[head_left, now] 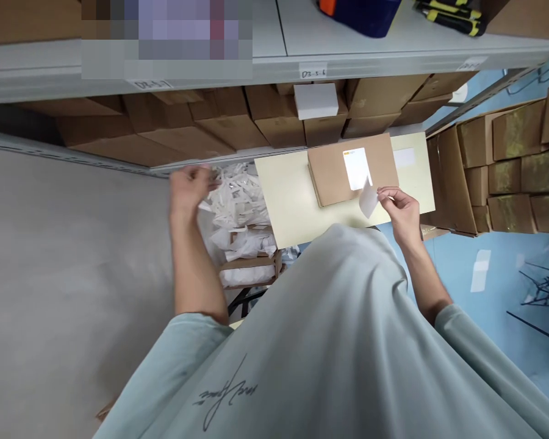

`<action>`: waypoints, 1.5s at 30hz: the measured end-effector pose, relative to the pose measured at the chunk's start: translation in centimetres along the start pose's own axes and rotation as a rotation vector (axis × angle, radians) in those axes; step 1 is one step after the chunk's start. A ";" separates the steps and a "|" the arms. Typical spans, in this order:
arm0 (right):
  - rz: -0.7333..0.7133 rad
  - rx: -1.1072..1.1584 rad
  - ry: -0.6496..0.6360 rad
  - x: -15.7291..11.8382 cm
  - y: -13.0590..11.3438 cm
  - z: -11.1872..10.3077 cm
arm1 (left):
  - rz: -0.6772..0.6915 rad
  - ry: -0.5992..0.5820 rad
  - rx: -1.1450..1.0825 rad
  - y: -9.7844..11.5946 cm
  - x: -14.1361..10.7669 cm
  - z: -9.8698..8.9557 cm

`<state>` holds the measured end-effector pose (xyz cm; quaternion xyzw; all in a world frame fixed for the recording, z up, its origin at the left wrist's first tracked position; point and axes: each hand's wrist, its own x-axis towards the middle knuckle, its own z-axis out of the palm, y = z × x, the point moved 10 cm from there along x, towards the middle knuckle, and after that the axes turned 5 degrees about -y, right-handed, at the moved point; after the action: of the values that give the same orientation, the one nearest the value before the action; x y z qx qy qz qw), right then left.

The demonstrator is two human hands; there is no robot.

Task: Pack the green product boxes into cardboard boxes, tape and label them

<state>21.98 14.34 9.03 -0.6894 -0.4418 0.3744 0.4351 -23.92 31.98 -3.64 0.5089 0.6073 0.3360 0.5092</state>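
Observation:
My right hand (pixel 400 210) pinches the upper corner of a small white sheet (pixel 368 200), which hangs tilted over the near edge of a brown cardboard box (pixel 333 174). A white label (pixel 357 168) with a small orange mark lies on top of that box. The box rests on a pale yellow table (pixel 279 192). Off to the left, my left hand (pixel 191 186) is raised beside a heap of white scraps (pixel 238 195). Its fingers are curled and blurred, and whether they hold anything cannot be made out.
A grey metal shelf (pixel 238 64) with handwritten tags crosses above the table, with cardboard boxes (pixel 224 119) behind it. A small white box (pixel 316 101) sits among them. Stacked cartons (pixel 516 171) stand at the right. Another white paper (pixel 404 157) lies on the table.

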 end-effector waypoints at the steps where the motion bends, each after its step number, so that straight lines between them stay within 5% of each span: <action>1: -0.044 -0.042 0.007 -0.1 -0.6 0.0 | -0.061 -0.008 -0.067 0.1 -0.8 2.5; 6: -0.289 -0.389 -0.051 -1.2 -3.8 2.1 | -0.078 -0.362 -0.496 6.5 -9.7 20.5; 8: -0.396 -0.473 -0.134 -1.8 -4.2 3.4 | -0.122 -0.371 -0.594 8.2 -12.3 24.9; 10: -0.484 -0.532 -0.233 -2.2 -3.8 4.5 | -0.160 -0.322 -0.633 8.6 -13.4 27.0; 19: -0.666 -0.711 -0.459 -0.9 -0.7 4.9 | -0.268 -0.090 -0.572 6.8 -12.5 28.3; 35: -0.585 -0.748 -0.676 3.6 3.1 1.4 | -0.215 0.201 -0.436 7.8 -11.1 31.0; 45: -0.216 -0.218 -0.330 11.7 5.7 -5.2 | -0.157 0.104 -0.388 9.6 -10.3 30.9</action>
<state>32.07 22.56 3.98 -0.6104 -0.6162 0.3834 0.3175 7.98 21.12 0.18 0.3346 0.5945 0.4315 0.5903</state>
